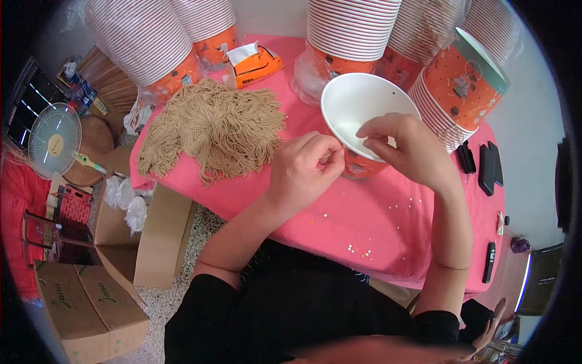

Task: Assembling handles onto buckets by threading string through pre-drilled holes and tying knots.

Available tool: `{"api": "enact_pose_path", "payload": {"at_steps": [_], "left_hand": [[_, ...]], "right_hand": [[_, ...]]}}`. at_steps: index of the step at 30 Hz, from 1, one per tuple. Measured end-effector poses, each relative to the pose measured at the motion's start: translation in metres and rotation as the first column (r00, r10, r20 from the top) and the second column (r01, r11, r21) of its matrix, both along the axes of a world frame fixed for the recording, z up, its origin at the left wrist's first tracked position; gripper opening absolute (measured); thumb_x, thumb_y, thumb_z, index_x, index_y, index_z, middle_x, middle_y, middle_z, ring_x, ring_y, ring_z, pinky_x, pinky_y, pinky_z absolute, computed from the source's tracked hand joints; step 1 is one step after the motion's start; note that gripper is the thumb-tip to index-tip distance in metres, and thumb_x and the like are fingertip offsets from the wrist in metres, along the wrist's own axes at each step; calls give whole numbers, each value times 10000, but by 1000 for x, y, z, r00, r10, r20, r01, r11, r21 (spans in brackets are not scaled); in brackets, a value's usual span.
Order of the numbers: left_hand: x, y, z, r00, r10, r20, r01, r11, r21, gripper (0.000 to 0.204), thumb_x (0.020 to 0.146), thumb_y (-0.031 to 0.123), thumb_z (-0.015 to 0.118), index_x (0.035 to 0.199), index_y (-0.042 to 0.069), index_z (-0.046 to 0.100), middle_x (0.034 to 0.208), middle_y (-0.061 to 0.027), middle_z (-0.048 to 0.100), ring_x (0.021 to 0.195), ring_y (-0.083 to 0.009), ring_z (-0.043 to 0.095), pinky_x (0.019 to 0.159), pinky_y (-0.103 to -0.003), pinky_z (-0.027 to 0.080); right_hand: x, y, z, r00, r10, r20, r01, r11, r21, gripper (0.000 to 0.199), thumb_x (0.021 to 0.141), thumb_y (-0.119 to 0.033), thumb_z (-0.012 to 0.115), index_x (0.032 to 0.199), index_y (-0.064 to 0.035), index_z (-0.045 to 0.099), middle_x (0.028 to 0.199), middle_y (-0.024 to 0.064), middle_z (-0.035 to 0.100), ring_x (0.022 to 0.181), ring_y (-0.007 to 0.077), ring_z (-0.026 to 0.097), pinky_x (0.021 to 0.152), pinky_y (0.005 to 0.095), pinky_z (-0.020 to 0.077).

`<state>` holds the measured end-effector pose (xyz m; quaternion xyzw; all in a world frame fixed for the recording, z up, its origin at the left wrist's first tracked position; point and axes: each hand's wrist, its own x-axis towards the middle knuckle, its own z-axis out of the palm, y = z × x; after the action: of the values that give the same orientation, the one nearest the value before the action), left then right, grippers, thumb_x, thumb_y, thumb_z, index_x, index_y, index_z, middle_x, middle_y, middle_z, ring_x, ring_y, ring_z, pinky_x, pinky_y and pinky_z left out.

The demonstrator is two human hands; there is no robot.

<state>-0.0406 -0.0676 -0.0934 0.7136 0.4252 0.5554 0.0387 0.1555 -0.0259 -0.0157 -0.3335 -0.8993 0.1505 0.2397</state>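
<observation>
A paper bucket [337,103], white inside and orange with prints outside, stands before me on the pink-covered table. A small dark hole shows in its wall near the far right rim. My left hand [308,167] is at the bucket's near left rim, its fingers curled and thumb and forefinger pinched together; whatever they hold is too small or hidden. My right hand [406,145] hovers over the bucket's opening, palm down. Its fingers are bent, thumb and forefinger slightly apart, with nothing visible between them. A pile of tan cords [212,130] lies left of my left hand.
Tall stacks of paper buckets [351,27] line the table's back. An orange tissue pack [254,65] lies behind the cords. Tiny paper discs [359,250] dot the pink cloth [303,233]. Dark phone-like objects [487,170] lie right. Cardboard boxes [160,236] and a fan [56,144] are left.
</observation>
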Motion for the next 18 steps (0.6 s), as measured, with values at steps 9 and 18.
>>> {"api": "enact_pose_path", "payload": {"at_steps": [9, 18], "left_hand": [[0, 1, -4, 1000, 6, 3, -6, 1000, -12, 127, 755, 2, 737, 805, 24, 622, 624, -32, 567, 516, -96, 549, 466, -236, 421], [-39, 4, -2, 929, 73, -362, -98, 994, -52, 301, 787, 179, 734, 1031, 84, 586, 816, -49, 636, 839, -229, 630, 870, -424, 455]], "right_hand": [[-19, 29, -3, 969, 246, -31, -243, 918, -313, 67, 837, -1, 605, 884, 8, 652, 737, 45, 641, 679, 101, 564, 623, 280, 461], [7, 17, -1, 983, -175, -50, 182, 940, 289, 92, 727, -50, 616, 792, -25, 556, 719, 129, 586, 642, 320, 606, 588, 415, 474]]}}
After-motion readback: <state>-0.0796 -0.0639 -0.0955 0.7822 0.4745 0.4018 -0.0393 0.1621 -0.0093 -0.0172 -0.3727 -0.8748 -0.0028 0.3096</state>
